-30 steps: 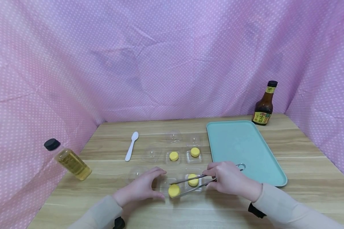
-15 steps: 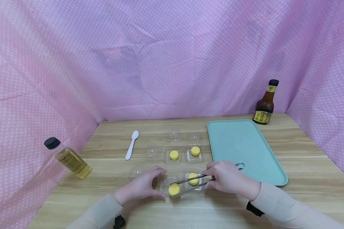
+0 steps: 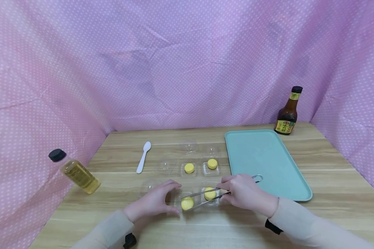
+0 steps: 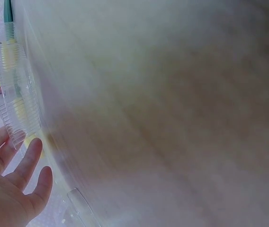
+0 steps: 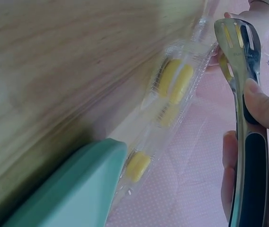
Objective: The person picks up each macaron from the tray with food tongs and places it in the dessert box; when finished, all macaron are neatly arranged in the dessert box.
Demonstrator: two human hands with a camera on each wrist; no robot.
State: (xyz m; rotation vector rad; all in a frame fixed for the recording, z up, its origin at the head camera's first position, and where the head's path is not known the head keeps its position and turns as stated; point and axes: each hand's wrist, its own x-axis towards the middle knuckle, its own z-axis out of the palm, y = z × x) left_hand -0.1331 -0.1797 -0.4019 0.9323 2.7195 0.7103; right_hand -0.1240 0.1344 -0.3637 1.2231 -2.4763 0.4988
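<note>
Steel tongs (image 3: 205,197) gripped by right hand (image 3: 244,193), pinching yellow cake (image 3: 187,203); left hand (image 3: 157,200) relaxed, steadying clear tray (image 3: 176,200).

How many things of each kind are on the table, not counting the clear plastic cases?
Yellow cakes: 4
Bottles: 2
White spoon: 1
Green tray: 1
Metal tongs: 1
Total: 9
</note>
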